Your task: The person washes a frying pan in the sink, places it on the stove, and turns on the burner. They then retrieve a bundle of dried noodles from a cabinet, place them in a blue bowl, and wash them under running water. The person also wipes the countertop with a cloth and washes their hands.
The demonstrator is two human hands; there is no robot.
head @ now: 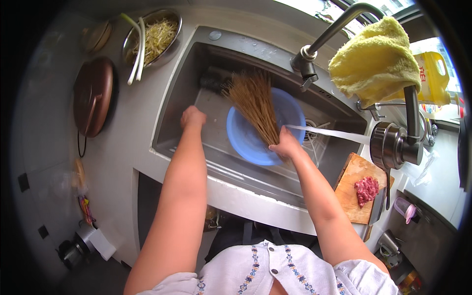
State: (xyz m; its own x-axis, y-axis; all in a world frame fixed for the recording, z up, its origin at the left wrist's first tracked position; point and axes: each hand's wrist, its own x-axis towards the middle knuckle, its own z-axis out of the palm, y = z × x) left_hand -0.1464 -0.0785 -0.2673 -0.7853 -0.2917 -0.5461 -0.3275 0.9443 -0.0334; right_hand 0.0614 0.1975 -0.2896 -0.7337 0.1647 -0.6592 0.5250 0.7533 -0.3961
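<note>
My right hand (287, 143) grips the narrow end of a bundle of thin brown strands (254, 101), which fans out towards the back of the sink. Whether these are dry noodles or straw I cannot tell. The bundle lies across a light-blue plastic basin (241, 142) in the dark grey sink (210, 143). A stream of water (332, 133) runs from a round metal tap head (391, 143) towards the basin, beside my right hand. My left hand (193, 117) is curled near the sink's left wall; its fingers are partly hidden, and nothing plainly shows in it.
A steel bowl of bean sprouts (158, 38) with white scallion stalks (139, 55) and a brown lidded appliance (94, 97) stand left. On the right lie a wooden cutting board (348, 188), raw meat (366, 191) and a cleaver (377, 206). A yellow towel (376, 61) hangs over tap pipework.
</note>
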